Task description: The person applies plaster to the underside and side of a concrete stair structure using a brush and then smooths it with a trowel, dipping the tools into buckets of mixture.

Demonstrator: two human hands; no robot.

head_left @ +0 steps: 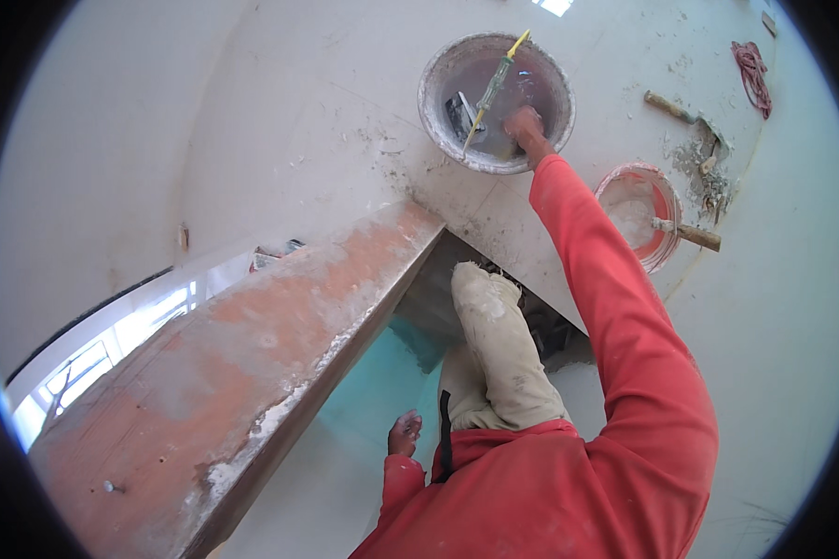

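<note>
My right hand point(526, 126) reaches into a wide round tub point(429, 102) of cloudy grey water. Its fingers are hidden at the waterline, so what they hold cannot be made out. Across the tub's rim lies a thin yellow stick with a greenish grip point(496, 86). A dark and white flat object point(460, 114) sits inside, against the tub's left wall. Low by my left side, my left hand point(405, 434) hangs with loosely bent fingers and nothing visible in it, beside a long plaster-smeared reddish board point(280, 326).
Right of the tub stands a red-rimmed bucket point(667, 200) of pale plaster, a wooden-handled tool point(694, 233) resting over its edge. Beyond lie another wooden-handled tool point(669, 107), mortar crumbs and a reddish rope bundle point(753, 79). A nail point(110, 486) sticks up from the board.
</note>
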